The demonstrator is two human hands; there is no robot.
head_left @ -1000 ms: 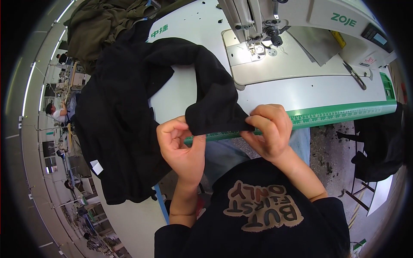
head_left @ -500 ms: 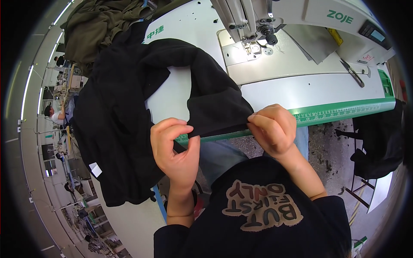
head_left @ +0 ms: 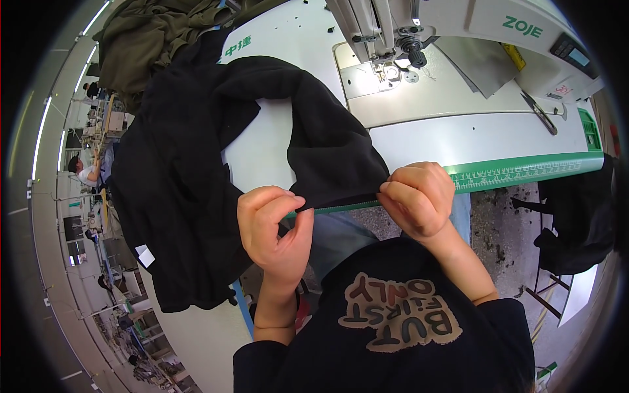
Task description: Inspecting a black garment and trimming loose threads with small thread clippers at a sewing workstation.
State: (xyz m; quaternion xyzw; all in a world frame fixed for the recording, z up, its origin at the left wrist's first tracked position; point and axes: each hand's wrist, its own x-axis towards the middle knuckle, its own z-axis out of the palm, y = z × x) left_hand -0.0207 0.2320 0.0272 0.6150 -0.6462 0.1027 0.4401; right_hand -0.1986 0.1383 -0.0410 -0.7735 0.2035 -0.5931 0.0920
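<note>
Head view shows a black garment (head_left: pixel 196 170) spread over the white surface (head_left: pixel 419 134) of a sewing station, its bulk draped off the left side and one folded edge pulled to the near rim. That edge is stretched taut between both hands just above the green ruler strip (head_left: pixel 524 171) running along the front of the surface. The left hand (head_left: pixel 275 229) pinches the hem between thumb and curled fingers, closed on the cloth. The right hand (head_left: pixel 419 196) is closed in a fist-like grip on the same edge, a little to the right, knuckles up. A small white tag (head_left: pixel 145 255) shows on the part of the garment hanging down at the left. Behind the cloth stands an industrial sewing machine (head_left: pixel 419 26), its needle area lit, well apart from the hands. Scissors (head_left: pixel 540 112) lie on the surface at right. An olive-green pile of fabric (head_left: pixel 157 39) rests at the far left corner.
</note>
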